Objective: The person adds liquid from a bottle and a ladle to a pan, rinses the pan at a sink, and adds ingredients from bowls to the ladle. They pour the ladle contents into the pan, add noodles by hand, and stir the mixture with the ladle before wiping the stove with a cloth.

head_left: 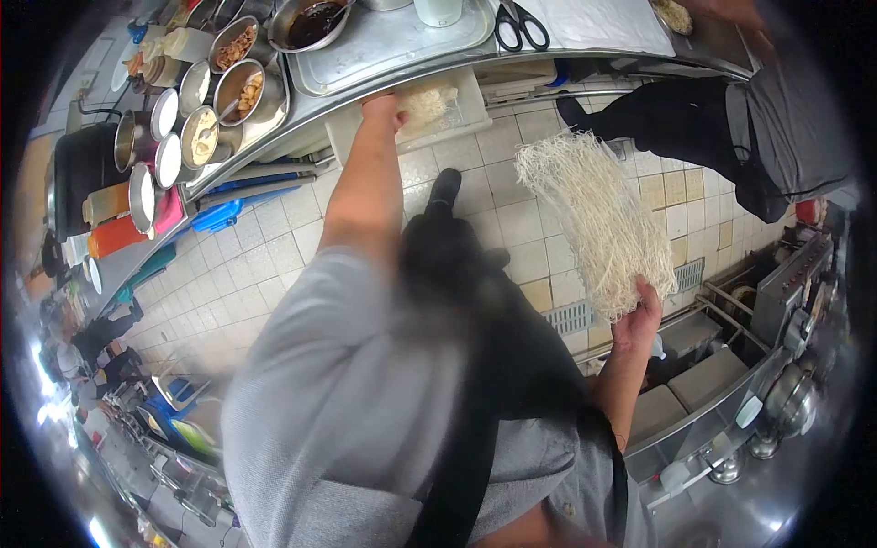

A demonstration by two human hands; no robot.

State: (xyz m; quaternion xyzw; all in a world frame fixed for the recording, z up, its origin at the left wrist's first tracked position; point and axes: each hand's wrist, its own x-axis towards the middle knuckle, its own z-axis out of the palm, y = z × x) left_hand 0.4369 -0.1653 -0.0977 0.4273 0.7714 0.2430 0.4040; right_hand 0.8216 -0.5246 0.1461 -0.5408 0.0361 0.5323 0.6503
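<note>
Counter: steel, bowls and scissors on top.
Noodle sheet: fine pale strands, held out above floor tiles.
Plastic bin: below the counter edge, more noodles inside.
Right hand: fingers closed on the sheet's near end; apparently one-handed carrying, which calls for level support.
Left hand: at the bin's rim, fingers curled; cannot tell whether gripping.

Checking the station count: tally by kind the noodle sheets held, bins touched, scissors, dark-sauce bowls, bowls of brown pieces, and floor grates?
Noodle sheet in right hand: 1
Bin at left hand: 1
Scissors: 1
Dark-sauce bowl: 1
Bowls of brown pieces: 2
Floor grates: 2
Total: 8
</note>
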